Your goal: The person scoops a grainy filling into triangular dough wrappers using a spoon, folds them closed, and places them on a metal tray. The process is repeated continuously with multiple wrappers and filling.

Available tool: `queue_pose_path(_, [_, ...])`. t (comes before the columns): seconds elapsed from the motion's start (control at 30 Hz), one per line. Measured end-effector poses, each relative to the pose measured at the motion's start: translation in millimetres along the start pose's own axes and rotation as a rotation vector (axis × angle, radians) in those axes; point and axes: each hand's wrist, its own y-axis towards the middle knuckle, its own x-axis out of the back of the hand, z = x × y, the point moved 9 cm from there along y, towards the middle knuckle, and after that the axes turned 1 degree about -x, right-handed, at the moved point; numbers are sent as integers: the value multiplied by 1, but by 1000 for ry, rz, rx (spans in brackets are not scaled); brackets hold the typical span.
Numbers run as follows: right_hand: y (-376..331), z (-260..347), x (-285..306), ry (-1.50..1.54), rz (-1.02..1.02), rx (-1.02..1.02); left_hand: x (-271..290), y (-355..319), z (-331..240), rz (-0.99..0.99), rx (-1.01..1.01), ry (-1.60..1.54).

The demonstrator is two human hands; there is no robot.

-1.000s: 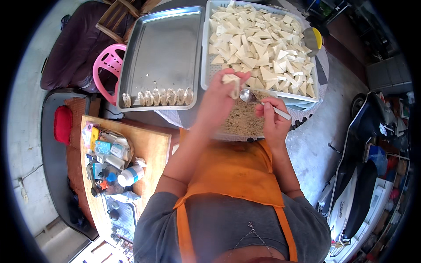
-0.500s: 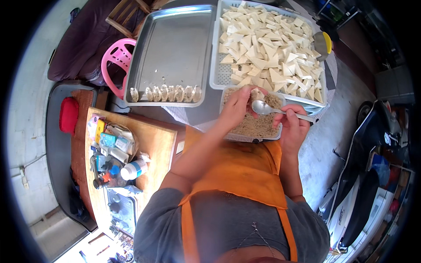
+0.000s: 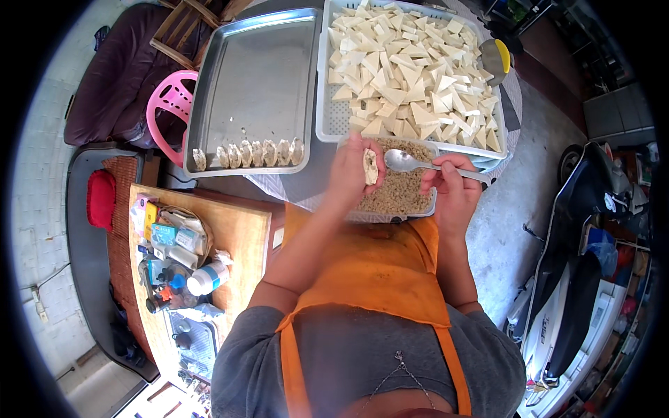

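The left hand (image 3: 352,174) pinches a tofu piece (image 3: 371,167) upright over the filling tub (image 3: 397,198), while the right hand (image 3: 453,184), at its three o'clock, grips a spoon (image 3: 411,162) whose bowl points at nine o'clock, nearly touching it.

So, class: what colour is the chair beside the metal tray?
Pink, clearest in the head view: the chair left of the metal tray.

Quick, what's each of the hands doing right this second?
Left hand: closed around a pale tofu piece, over the tray of filling.
Right hand: closed on the handle of a metal spoon.
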Motion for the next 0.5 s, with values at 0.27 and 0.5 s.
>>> queue_pose_path(0.27, [-8, 9, -34, -243, 95, 86, 14, -3, -4, -161, -124, 338])
queue_pose_path(0.5, [-6, 14, -36, -177, 144, 75, 21, -6, 0, -202, 29, 265])
